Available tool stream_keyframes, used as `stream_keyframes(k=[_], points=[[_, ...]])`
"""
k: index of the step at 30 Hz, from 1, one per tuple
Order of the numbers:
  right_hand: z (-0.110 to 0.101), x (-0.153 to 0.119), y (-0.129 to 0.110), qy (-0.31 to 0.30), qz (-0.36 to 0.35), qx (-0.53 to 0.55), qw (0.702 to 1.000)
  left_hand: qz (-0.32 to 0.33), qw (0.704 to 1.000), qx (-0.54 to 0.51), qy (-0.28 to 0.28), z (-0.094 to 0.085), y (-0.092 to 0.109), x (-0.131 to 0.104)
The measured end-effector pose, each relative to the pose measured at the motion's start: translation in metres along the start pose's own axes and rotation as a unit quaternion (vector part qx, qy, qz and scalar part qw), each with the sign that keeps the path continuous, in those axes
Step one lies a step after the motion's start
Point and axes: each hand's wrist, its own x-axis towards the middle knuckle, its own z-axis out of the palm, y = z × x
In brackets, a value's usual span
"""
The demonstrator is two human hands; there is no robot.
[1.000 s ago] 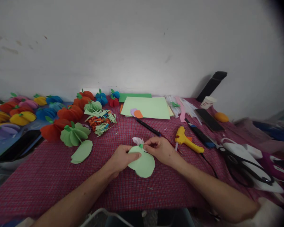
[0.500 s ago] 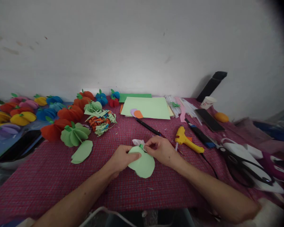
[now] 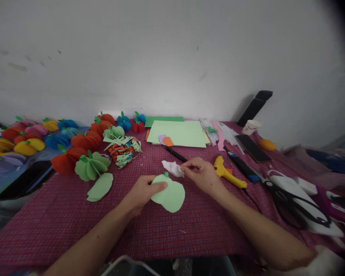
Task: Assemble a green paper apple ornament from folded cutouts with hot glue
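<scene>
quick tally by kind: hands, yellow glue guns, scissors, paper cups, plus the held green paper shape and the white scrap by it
Hands (left and right): 2
Yellow glue gun: 1
Scissors: 1 pair
Paper cup: 1
Green paper shape, in the left hand: 1
White scrap, by the right fingertips: 1
Total: 7

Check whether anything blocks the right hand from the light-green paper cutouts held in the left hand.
Nothing visible stands between the right hand and the light-green paper cutouts in the left hand. The crumpled white scrap lies right by the right hand, beyond the green paper stem, not across that gap.
</scene>
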Motion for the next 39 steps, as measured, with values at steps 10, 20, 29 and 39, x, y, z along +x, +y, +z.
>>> stream_keyframes(k=[10,20,29,39], points=[[0.002,0.003,0.005,0.01,-0.03,-0.028,0.999,0.109,0.987,-0.104,0.055,-0.007,0.009,-0.004],[-0.004,-0.02,-0.021,-0.028,-0.036,0.128,0.991,0.213,0.97,-0.078,0.085,-0.002,0.0,0.002],[0.001,-0.024,-0.022,-0.005,-0.029,0.152,0.988,0.211,0.97,-0.087,0.079,0.005,-0.005,0.004],[-0.008,-0.005,0.013,0.037,0.039,0.198,0.979,0.148,0.976,-0.122,0.104,0.002,-0.006,0.007]])
